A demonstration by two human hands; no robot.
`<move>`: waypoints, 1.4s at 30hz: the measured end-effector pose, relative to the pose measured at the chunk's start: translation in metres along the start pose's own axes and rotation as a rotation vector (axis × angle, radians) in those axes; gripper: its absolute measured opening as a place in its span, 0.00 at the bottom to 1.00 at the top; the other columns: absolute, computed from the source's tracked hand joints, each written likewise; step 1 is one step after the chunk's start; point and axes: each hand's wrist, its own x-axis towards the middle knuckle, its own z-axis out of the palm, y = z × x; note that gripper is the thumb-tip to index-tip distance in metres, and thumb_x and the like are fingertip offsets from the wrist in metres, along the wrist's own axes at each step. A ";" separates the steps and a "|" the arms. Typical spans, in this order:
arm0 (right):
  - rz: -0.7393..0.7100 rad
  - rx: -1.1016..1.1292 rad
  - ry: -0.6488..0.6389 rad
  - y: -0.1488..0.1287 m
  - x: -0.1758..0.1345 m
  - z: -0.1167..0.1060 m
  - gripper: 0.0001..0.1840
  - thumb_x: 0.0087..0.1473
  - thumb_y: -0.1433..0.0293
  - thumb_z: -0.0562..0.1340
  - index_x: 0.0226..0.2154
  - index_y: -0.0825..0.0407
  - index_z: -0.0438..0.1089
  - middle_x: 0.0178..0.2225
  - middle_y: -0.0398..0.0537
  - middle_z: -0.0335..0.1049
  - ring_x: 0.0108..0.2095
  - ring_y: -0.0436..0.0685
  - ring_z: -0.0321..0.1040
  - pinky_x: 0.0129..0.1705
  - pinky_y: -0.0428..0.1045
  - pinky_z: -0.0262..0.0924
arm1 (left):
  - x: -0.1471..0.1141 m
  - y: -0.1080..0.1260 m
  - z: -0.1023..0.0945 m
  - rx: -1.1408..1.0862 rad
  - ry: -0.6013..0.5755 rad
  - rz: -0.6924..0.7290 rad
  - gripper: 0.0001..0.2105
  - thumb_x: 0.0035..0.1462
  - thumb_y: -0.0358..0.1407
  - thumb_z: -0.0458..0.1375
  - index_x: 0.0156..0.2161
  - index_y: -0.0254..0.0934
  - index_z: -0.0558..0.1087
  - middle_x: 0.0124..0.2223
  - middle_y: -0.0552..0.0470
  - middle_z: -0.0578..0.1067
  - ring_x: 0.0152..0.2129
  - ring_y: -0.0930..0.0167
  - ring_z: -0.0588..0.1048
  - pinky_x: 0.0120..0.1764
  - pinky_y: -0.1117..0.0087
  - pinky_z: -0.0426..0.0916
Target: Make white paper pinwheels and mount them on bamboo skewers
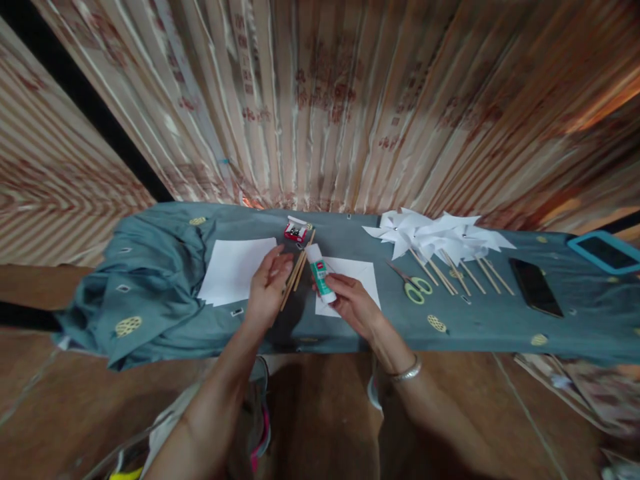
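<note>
Tilted in the fingers of my right hand (353, 300) is a glue stick (319, 272) with a white cap and a green label. Beneath it lies a white paper square (364, 277) with lines on it, partly hidden by the hand. My left hand (270, 283) is raised with loosely curled fingers apart, holding nothing that I can see. It covers the right edge of a stack of white paper (235, 267). Several wooden sticks (299, 270) lie between the two hands. Behind them sits a small red box (296, 229), opened, with small dark things inside.
Several white paper pinwheels (440, 233) on sticks lie at the back right. Scissors (415, 283) with green handles are in front of them. Further right are a black phone (536, 287) and a blue-framed device (607, 251). Bunched grey-green cloth (145, 287) covers the left end.
</note>
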 end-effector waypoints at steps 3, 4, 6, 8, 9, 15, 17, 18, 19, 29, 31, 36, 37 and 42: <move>-0.120 -0.256 0.146 0.004 0.014 -0.003 0.20 0.34 0.57 0.74 0.29 0.52 0.78 0.25 0.41 0.76 0.24 0.50 0.68 0.26 0.45 0.59 | 0.008 -0.005 -0.035 0.483 -0.019 0.228 0.15 0.48 0.38 0.62 0.43 0.39 0.77 0.45 0.46 0.76 0.45 0.60 0.72 0.52 0.58 0.64; -0.151 -0.356 0.174 0.007 0.018 -0.003 0.20 0.36 0.56 0.73 0.30 0.53 0.77 0.24 0.41 0.75 0.24 0.50 0.68 0.26 0.45 0.59 | 0.009 -0.007 -0.044 0.584 -0.033 0.271 0.14 0.48 0.38 0.61 0.42 0.40 0.77 0.45 0.46 0.76 0.46 0.59 0.71 0.52 0.56 0.64; -0.201 -0.538 0.215 0.013 0.026 0.000 0.22 0.40 0.56 0.71 0.37 0.52 0.76 0.24 0.41 0.75 0.24 0.51 0.69 0.27 0.46 0.60 | 0.007 -0.011 -0.055 0.707 -0.081 0.316 0.13 0.50 0.39 0.59 0.42 0.40 0.77 0.46 0.45 0.76 0.48 0.58 0.71 0.54 0.54 0.63; -0.230 -0.695 0.263 0.018 0.033 0.006 0.25 0.43 0.57 0.70 0.44 0.51 0.72 0.26 0.41 0.76 0.26 0.53 0.72 0.30 0.47 0.62 | 0.004 -0.014 -0.059 0.780 -0.158 0.335 0.12 0.52 0.38 0.57 0.41 0.39 0.78 0.45 0.44 0.77 0.46 0.57 0.71 0.53 0.53 0.65; -0.239 -0.770 0.285 0.020 0.036 0.010 0.25 0.44 0.57 0.69 0.44 0.50 0.72 0.26 0.42 0.77 0.27 0.54 0.73 0.32 0.48 0.63 | 0.002 -0.016 -0.058 0.811 -0.192 0.340 0.12 0.52 0.38 0.57 0.40 0.39 0.78 0.44 0.43 0.77 0.46 0.57 0.72 0.52 0.53 0.65; -0.329 -0.936 0.268 0.030 0.052 0.032 0.13 0.52 0.62 0.66 0.40 0.50 0.71 0.36 0.49 0.78 0.37 0.57 0.75 0.40 0.50 0.66 | -0.004 -0.020 -0.046 0.876 -0.276 0.338 0.22 0.53 0.35 0.56 0.54 0.36 0.71 0.52 0.40 0.74 0.50 0.57 0.72 0.54 0.52 0.66; -0.374 -0.952 0.203 0.033 0.053 0.033 0.11 0.55 0.64 0.63 0.41 0.50 0.71 0.39 0.49 0.78 0.39 0.57 0.75 0.42 0.50 0.65 | -0.003 -0.023 -0.046 0.877 -0.308 0.359 0.25 0.54 0.35 0.55 0.58 0.34 0.66 0.57 0.39 0.70 0.54 0.57 0.69 0.57 0.52 0.63; -0.399 -0.970 0.174 0.033 0.052 0.032 0.10 0.56 0.65 0.62 0.42 0.49 0.71 0.39 0.48 0.77 0.39 0.56 0.74 0.43 0.50 0.65 | -0.002 -0.025 -0.046 0.883 -0.322 0.370 0.26 0.54 0.36 0.55 0.59 0.34 0.65 0.59 0.38 0.69 0.56 0.56 0.68 0.58 0.51 0.62; -0.426 -0.989 0.155 0.033 0.050 0.030 0.10 0.57 0.66 0.60 0.42 0.49 0.71 0.39 0.47 0.77 0.39 0.56 0.74 0.43 0.50 0.65 | -0.001 -0.027 -0.048 0.891 -0.332 0.378 0.26 0.55 0.36 0.55 0.59 0.34 0.65 0.60 0.38 0.68 0.57 0.56 0.67 0.58 0.51 0.62; -0.546 -1.162 0.337 -0.013 0.012 -0.049 0.13 0.56 0.69 0.57 0.41 0.48 0.75 0.40 0.51 0.78 0.37 0.58 0.73 0.46 0.54 0.65 | -0.008 -0.026 -0.040 0.940 -0.256 0.587 0.20 0.59 0.35 0.54 0.57 0.38 0.67 0.59 0.40 0.68 0.55 0.57 0.67 0.58 0.50 0.62; -0.537 -1.242 0.352 -0.024 0.001 -0.072 0.13 0.55 0.70 0.57 0.39 0.49 0.77 0.42 0.52 0.78 0.40 0.61 0.74 0.48 0.56 0.64 | -0.017 -0.026 -0.026 0.910 -0.304 0.655 0.15 0.61 0.34 0.53 0.53 0.39 0.70 0.53 0.41 0.72 0.51 0.60 0.69 0.55 0.53 0.65; -0.475 -1.319 0.309 -0.035 -0.025 -0.109 0.13 0.52 0.73 0.59 0.34 0.47 0.78 0.40 0.47 0.79 0.44 0.62 0.74 0.50 0.57 0.65 | -0.043 -0.033 0.018 0.923 -0.635 0.712 0.10 0.60 0.31 0.56 0.46 0.37 0.74 0.47 0.43 0.75 0.45 0.60 0.71 0.48 0.56 0.68; -0.473 -1.300 0.285 -0.033 -0.028 -0.111 0.12 0.52 0.73 0.59 0.35 0.47 0.78 0.41 0.47 0.79 0.44 0.61 0.74 0.51 0.57 0.64 | -0.047 -0.035 0.026 0.937 -0.683 0.718 0.10 0.59 0.30 0.56 0.46 0.37 0.73 0.47 0.43 0.76 0.45 0.60 0.71 0.47 0.56 0.68; -0.497 -1.228 0.119 -0.022 -0.037 -0.110 0.14 0.54 0.72 0.58 0.39 0.48 0.78 0.45 0.50 0.77 0.49 0.60 0.72 0.55 0.58 0.62 | -0.050 -0.042 0.056 1.030 -0.757 0.674 0.09 0.56 0.29 0.59 0.44 0.36 0.74 0.45 0.42 0.75 0.44 0.58 0.71 0.46 0.55 0.69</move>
